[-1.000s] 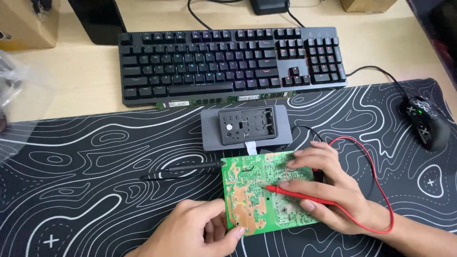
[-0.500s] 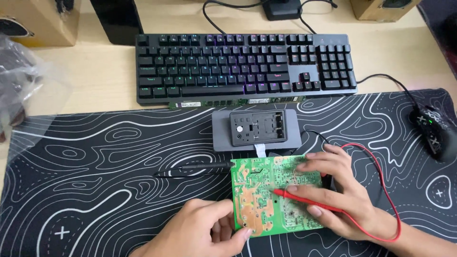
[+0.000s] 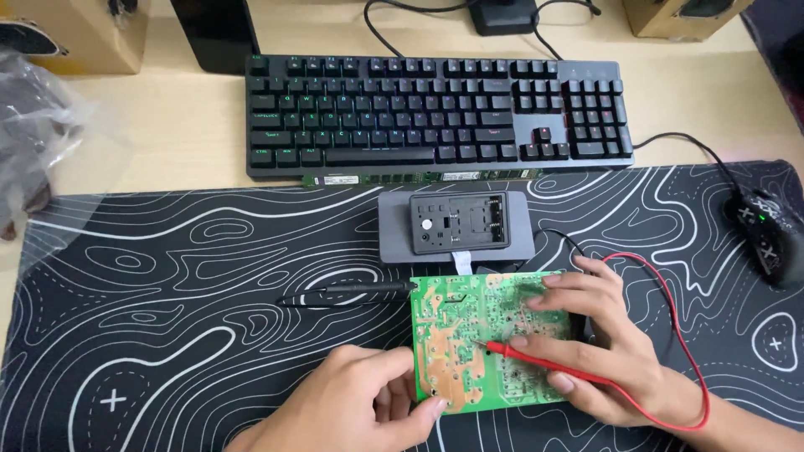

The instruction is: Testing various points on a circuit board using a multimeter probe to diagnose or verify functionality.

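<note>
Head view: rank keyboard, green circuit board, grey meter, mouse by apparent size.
1. keyboard, clearly largest.
2. green circuit board, partly covered by the left hand and the right hand.
3. grey meter; it looks close to the board in size, so this order is unsure.
4. mouse, smallest.

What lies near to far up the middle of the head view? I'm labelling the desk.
Green circuit board with the red probe on it → grey device → thin green strip → black keyboard → dark stand base.
</note>
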